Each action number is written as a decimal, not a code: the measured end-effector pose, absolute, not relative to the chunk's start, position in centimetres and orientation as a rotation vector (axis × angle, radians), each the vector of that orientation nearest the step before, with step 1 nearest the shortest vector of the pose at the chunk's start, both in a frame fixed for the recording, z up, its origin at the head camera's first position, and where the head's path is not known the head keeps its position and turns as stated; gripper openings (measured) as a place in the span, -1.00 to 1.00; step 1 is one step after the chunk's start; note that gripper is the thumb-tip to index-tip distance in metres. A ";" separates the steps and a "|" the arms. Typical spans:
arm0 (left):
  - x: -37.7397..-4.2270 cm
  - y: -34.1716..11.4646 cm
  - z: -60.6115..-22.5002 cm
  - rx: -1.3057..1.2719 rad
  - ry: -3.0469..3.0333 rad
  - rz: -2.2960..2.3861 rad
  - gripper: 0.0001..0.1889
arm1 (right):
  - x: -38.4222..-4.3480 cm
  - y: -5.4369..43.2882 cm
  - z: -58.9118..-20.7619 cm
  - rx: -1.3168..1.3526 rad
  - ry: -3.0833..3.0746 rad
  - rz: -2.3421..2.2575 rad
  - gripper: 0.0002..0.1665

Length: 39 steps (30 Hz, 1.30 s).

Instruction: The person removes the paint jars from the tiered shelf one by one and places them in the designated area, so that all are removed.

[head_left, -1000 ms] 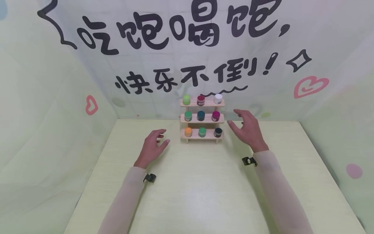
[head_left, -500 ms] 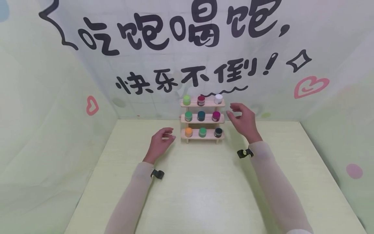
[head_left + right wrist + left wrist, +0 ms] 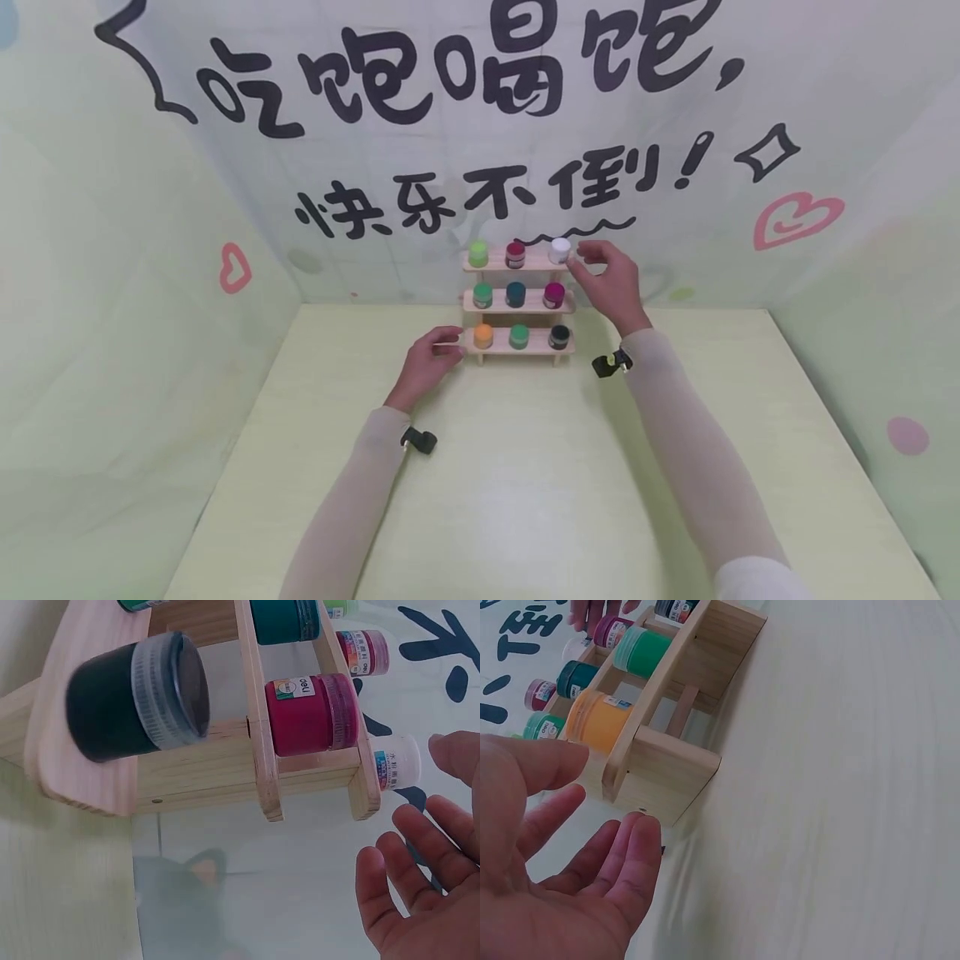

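Note:
A three-tier wooden rack stands by the back wall with several small lidded paint jars on its steps. My right hand is beside the white jar at the top step's right end. In the right wrist view its thumb and fingers are spread, with a gap to that white jar. My left hand is at the rack's lower left end, nearest the orange jar. The left wrist view shows its fingers parted close to the wooden end; whether they touch it I cannot tell.
Light green, dark red, green, teal, magenta and black jars fill the other places on the rack. Behind it hangs a cloth backdrop with large black characters. A pale tabletop stretches in front. Both wrists wear dark straps.
My left hand has moved right and slightly forward to the rack's left end. The right hand has moved up and left towards the white jar. The jars and rack stay in place.

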<state>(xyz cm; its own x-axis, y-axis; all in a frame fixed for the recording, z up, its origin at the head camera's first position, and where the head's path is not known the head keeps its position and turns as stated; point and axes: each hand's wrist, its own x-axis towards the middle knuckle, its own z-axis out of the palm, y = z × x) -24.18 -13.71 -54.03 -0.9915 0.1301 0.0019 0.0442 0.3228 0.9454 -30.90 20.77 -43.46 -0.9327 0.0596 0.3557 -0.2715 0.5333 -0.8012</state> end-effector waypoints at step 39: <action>-26.3 -12.6 -53.8 0.092 2.340 1.781 -0.52 | -32.9 19.8 -43.3 0.150 -2.440 1.471 -0.46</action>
